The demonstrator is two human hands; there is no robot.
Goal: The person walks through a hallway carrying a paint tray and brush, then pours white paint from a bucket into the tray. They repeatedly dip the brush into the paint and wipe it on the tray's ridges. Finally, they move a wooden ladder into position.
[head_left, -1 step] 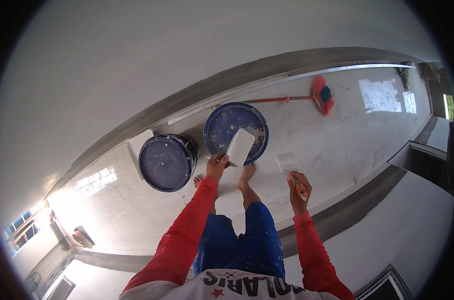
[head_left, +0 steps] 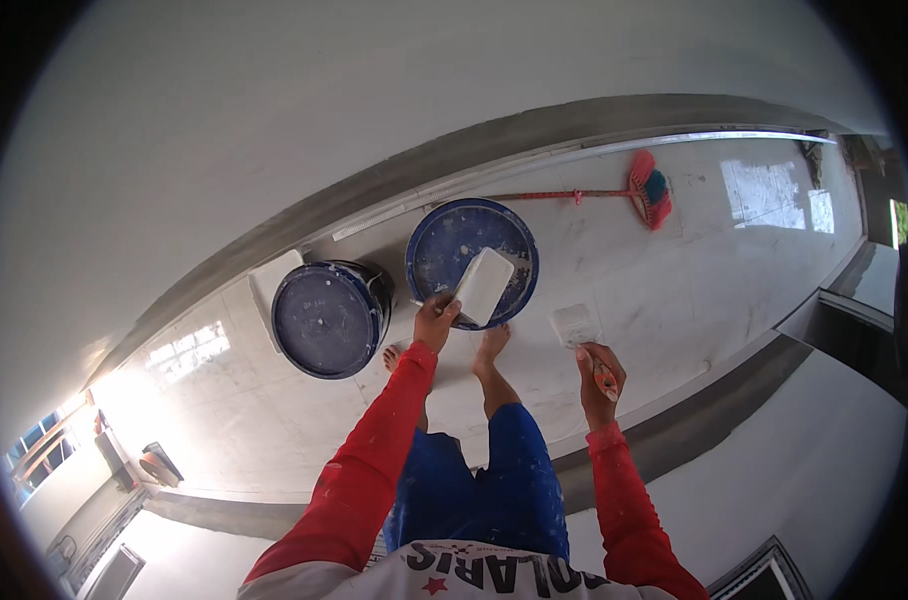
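Note:
My left hand (head_left: 438, 318) is closed around the near end of a plastering trowel (head_left: 486, 285), a rectangular plate whose upper face looks coated in white putty. The trowel hangs above the blue lid of a round bucket (head_left: 439, 245), hiding part of the lid. Off to the right, my right hand (head_left: 601, 378) grips a putty knife (head_left: 576, 325) by its orange, paint-marked handle. Its broad blade is whitish and points away from me, over the pale floor, apart from the trowel.
A second blue-lidded bucket (head_left: 326, 320) stands at the left, beside a white board (head_left: 268, 285). A red-and-teal broom (head_left: 650, 190) lies on the tiled floor (head_left: 664, 275), its handle reaching behind the middle bucket. The wall (head_left: 374, 90) rises along the far side.
The trowel's far end has shifted slightly right and up over the bucket lid. The whole view has moved a little; both hands keep their hold.

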